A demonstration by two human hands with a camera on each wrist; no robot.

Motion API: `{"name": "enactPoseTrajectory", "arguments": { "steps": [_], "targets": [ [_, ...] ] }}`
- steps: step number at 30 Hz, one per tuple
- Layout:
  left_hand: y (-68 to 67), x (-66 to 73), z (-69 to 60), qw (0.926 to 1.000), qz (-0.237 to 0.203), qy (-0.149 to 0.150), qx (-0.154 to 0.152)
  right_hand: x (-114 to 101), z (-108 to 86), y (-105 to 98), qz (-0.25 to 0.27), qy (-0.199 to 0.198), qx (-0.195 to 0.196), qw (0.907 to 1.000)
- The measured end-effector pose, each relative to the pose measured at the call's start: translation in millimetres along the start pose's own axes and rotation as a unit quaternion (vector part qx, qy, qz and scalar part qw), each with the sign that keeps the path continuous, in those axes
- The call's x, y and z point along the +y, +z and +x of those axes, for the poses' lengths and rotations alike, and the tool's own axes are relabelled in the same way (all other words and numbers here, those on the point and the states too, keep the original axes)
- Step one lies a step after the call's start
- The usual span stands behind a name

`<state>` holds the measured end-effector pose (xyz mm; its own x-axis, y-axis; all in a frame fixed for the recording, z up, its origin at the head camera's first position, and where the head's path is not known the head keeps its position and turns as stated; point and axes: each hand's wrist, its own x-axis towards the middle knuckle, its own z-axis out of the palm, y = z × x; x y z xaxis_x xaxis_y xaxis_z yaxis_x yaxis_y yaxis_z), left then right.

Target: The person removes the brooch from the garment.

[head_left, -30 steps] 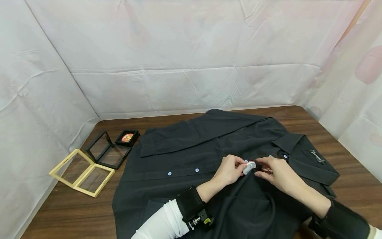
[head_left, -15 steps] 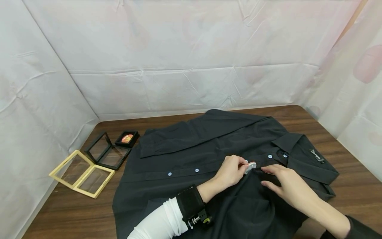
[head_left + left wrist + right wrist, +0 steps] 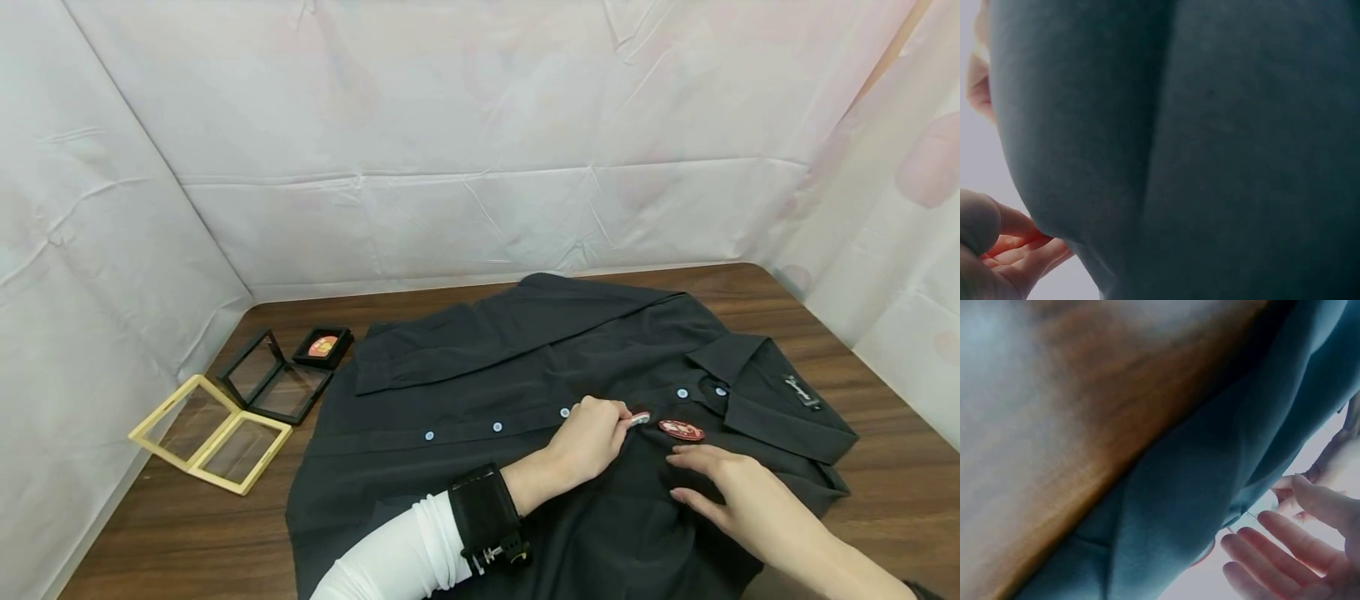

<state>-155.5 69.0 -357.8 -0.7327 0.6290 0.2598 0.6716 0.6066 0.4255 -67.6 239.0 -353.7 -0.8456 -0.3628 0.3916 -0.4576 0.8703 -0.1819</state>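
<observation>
A dark button shirt (image 3: 465, 500) lies spread out. My left hand (image 3: 588, 442) pinches a small badge with a white back and red edge (image 3: 640, 418) over the placket. Just right of it, a red oval badge (image 3: 681, 430) rests on the shirt. Below that badge, my right hand (image 3: 750, 500) hovers with fingers apart, holding nothing. In the left wrist view, fingertips of my left hand (image 3: 1016, 250) meet the cloth edge, which hides the badge. The right wrist view has my right hand (image 3: 1297, 556) with loosely extended fingers beside the cloth.
On the brown wooden table (image 3: 172, 533), at the left, are a yellow folding frame (image 3: 206, 450), a black folding frame (image 3: 281, 408) and a black case (image 3: 321, 361) with an orange-red piece inside. A small pin (image 3: 802, 392) sits near the collar. White curtains surround the back and sides.
My right hand has drawn away down and right, uncovering the red oval badge. My left hand has turned, tilting its badge so less of the white back shows.
</observation>
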Motion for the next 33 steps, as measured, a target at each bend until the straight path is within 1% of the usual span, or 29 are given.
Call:
{"name": "enactPoseTrajectory", "arguments": {
  "steps": [2,5,9,11,13,16,18,20,23,25,28,31,33],
  "targets": [
    [0.2,1.2,-0.4,0.9998,0.020,0.005,-0.003,0,-2.3,1,0.002,-0.006,-0.011,0.9999],
    [0.0,2.6,-1.4,0.9987,0.048,0.015,-0.006,0,-4.9,3,0.013,-0.016,-0.041,0.9990],
    [0.0,2.5,-2.4,0.9964,0.076,0.039,-0.007,1,-8.1,7,0.024,-0.032,-0.075,0.9964],
    [0.2,1.9,-2.6,0.9947,0.089,0.050,-0.008,1,-9.5,9,0.022,-0.039,-0.085,0.9954],
    [0.5,1.1,-2.7,0.9922,0.106,0.065,-0.010,1,-10.9,10,0.017,-0.044,-0.096,0.9943],
    [1.3,0.8,-3.2,0.9886,0.127,0.079,-0.017,1,-13.2,12,0.015,-0.048,-0.119,0.9916],
    [1.8,1.3,-3.8,0.9853,0.144,0.090,-0.021,1,-15.2,13,0.010,-0.049,-0.133,0.9899],
    [2.3,1.9,-4.5,0.9815,0.159,0.103,-0.024,2,-16.7,13,0.015,-0.048,-0.149,0.9875],
    [2.3,3.4,-5.5,0.9737,0.187,0.126,-0.030,3,-18.5,14,0.016,-0.045,-0.167,0.9848],
    [2.2,4.5,-6.4,0.9667,0.211,0.141,-0.036,3,-18.8,14,0.022,-0.040,-0.184,0.9819],
    [2.5,6.5,-7.8,0.9536,0.250,0.162,-0.046,4,-19.3,15,0.022,-0.034,-0.199,0.9792],
    [3.0,9.3,-9.3,0.9383,0.290,0.182,-0.051,4,-19.5,15,0.032,-0.026,-0.215,0.9757],
    [3.5,11.2,-10.2,0.9317,0.305,0.191,-0.051,5,-19.6,16,0.035,-0.024,-0.223,0.9738]
  ]
}}
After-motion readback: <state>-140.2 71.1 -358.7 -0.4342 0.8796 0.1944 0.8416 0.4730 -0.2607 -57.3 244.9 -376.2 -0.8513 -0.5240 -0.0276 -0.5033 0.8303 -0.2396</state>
